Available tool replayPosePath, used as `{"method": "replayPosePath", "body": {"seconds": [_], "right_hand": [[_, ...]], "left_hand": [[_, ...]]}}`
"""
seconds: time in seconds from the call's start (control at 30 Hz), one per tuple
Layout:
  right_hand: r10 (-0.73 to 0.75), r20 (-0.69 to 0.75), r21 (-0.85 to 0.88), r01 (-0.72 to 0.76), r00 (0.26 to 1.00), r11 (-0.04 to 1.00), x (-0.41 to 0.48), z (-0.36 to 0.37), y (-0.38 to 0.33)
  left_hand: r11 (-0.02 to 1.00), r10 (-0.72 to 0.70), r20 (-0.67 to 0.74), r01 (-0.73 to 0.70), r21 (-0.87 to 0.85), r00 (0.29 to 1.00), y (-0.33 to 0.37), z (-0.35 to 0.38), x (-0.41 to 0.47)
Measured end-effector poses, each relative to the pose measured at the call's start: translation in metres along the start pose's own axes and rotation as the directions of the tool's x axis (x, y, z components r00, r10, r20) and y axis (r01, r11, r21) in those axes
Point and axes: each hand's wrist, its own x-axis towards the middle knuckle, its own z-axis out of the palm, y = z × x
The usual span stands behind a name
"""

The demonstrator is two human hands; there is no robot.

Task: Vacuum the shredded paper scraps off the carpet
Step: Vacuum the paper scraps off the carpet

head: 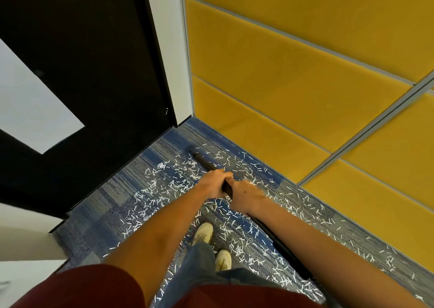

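Head view, looking down. A slim black vacuum wand runs diagonally across the blue-and-grey patterned carpet, its far tip resting on the floor near the corner. The left hand and the right hand both have their fingers wrapped round the wand, touching each other, the left one further forward. Behind the right hand a black hose trails back under the right forearm. Short white shredded paper scraps lie scattered over the carpet on both sides of the wand and around a pair of white shoes. Yellow padded wall panels bound the carpet on the right, a black door panel on the left.
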Motion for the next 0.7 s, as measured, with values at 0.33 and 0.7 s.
{"method": "replayPosePath", "body": {"seconds": [0.33, 0.7], "right_hand": [[0.039, -0.029, 0.022, -0.039, 0.999, 0.999, 0.004, -0.005, 0.017], [0.130, -0.034, 0.118, -0.125, 0.991, 0.985, 0.000, -0.012, 0.044]], "left_hand": [[0.999, 0.039, -0.013, -0.039, -0.033, 0.999, 0.014, 0.003, 0.017], [0.991, 0.123, 0.062, -0.119, -0.065, 0.990, 0.041, 0.003, 0.045]]}}
